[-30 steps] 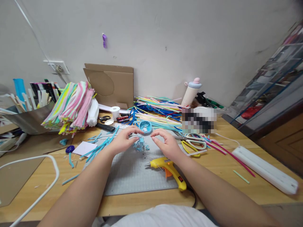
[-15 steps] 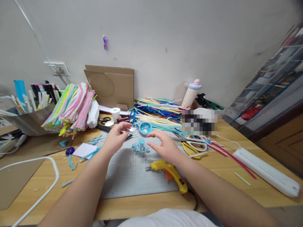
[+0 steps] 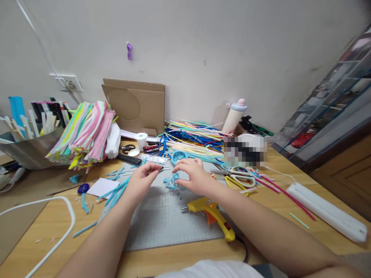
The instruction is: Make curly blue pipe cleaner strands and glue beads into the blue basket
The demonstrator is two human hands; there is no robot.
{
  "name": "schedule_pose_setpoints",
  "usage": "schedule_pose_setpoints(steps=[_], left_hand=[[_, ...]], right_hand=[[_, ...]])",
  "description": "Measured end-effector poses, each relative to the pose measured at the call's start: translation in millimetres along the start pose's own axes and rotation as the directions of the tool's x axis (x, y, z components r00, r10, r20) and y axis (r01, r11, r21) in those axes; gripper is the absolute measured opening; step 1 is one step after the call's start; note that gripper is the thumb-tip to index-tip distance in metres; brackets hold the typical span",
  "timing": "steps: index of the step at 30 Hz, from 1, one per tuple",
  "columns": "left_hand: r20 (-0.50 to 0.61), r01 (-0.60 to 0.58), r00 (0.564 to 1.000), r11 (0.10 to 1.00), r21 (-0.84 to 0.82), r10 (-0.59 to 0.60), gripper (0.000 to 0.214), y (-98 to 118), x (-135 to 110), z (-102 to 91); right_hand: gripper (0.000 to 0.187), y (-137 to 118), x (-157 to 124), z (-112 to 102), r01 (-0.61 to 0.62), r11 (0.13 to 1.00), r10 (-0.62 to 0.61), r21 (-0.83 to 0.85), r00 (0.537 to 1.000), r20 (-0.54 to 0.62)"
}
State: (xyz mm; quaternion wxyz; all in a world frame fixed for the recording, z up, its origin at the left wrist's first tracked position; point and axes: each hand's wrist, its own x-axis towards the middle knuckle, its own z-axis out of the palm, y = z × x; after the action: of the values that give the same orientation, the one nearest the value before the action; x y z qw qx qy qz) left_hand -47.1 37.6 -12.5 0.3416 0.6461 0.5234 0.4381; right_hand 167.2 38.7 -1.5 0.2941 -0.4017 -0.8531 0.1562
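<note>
- Bundle of striped pastel pipe cleaners [image 3: 82, 133]: beyond the grey cutting mat [image 3: 162, 224], off its far left corner.
- Round dark-blue piece [image 3: 83, 188]: on the table, left of the mat.
- White paper square [image 3: 102, 187]: by the mat's left edge.
- Light-blue strips [image 3: 119, 190]: loosely piled across the mat's left side.
- Left hand [image 3: 144, 176]: over the mat's far left part, fingers bent and thumb below them; a slim dark-tipped item [image 3: 161, 168] shows right at the fingertips, and I cannot tell whether it is gripped.
- Curly light-blue piece [image 3: 170, 181]: on the mat's far half, between the two hands.
- Round blue cupped piece [image 3: 179, 155]: at the mat's far edge, partly hidden.
- Right hand [image 3: 194, 173]: over the mat's far right part, unclenched, thumb and fingers parted beside the curly light-blue piece; contact cannot be told.
- Yellow glue gun [image 3: 211, 210]: on the mat's right side, nozzle leftward.
- White-handled scissors [image 3: 243, 176]: off the mat's far right corner.
- White power strip [image 3: 326, 211]: well right of the mat.
</note>
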Motion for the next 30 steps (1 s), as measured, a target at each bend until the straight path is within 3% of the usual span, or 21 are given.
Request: schedule_pose_setpoints(steps=[7, 12, 19, 24, 27, 30], left_hand=[[0.036, -0.208, 0.978, 0.974, 0.085, 0.206, 0.022, 11, -18, 23.8], [0.066, -0.351, 0.936, 0.929, 0.120, 0.345, 0.024, 30, -31, 24.6], [0.098, -0.392, 0.919, 0.905, 0.164, 0.381, 0.020, 35, -39, 23.1], [-0.053, -0.362, 0.928, 0.925, 0.118, 0.370, 0.019, 29, -34, 21.7], [-0.162, -0.260, 0.950, 0.963, 0.069, 0.268, 0.012, 25, -28, 19.9], [-0.182, -0.181, 0.965, 0.982, 0.046, 0.186, 0.011, 20, -23, 19.1]], right_hand=[[0.009, -4, -4, 1, -0.032, 0.992, 0.037, 0.125, 0.998, -0.043], [0.011, -16, -12, -12, -0.029, 0.968, 0.056, 0.247, 0.993, -0.103], [0.011, -22, -18, -13, -0.021, 0.925, 0.095, 0.379, 0.980, -0.177], [0.011, 12, -10, -24, -0.073, 0.943, 0.188, 0.324, 0.921, -0.340], [0.013, 48, -6, -33, -0.177, 0.953, 0.275, 0.246, 0.848, -0.454], [0.021, 82, -6, -33, -0.283, 0.939, 0.344, 0.196, 0.803, -0.486]])
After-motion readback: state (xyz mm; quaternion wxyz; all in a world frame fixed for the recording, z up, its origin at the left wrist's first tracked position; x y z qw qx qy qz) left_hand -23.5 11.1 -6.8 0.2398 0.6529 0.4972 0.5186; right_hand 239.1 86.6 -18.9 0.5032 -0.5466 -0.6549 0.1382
